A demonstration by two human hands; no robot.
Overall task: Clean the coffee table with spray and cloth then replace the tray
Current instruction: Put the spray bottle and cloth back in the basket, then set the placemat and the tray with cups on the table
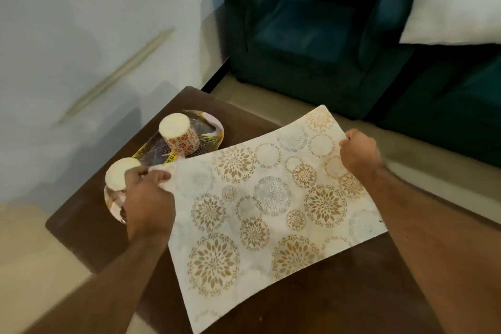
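Dark brown wooden coffee table [89,198] fills the lower half of the head view, standing on a pale tiled floor [32,266] beside a white wall [81,22].

Item 1: patterned mat [271,198], white with gold and grey floral circles. It sits over the table's middle and right part, stretched between both hands. Whether it rests flat on the wood or is lifted off it cannot be told.

Item 2: left hand [147,198], at the mat's left edge. Fingers are curled and pinch that edge near its far corner.

Item 3: right hand [359,153], at the mat's far right edge. Fingers are curled over the edge and grip it; the fingertips themselves are hidden behind the hand.

Item 4: tray [208,130], oval, glossy, with a dark and yellow pattern, on the table's far left part, just beside the mat's left corner. Its near end is partly hidden by the left hand.

Item 5: 2 cups, both upside down on the tray. The far cup [180,134] is white with red flowers; the near cup [119,176] sits just behind the left hand, its print hidden.

Item 6: dark green armchair [311,30], beyond the table. A white cushion [458,0] lies to its right.
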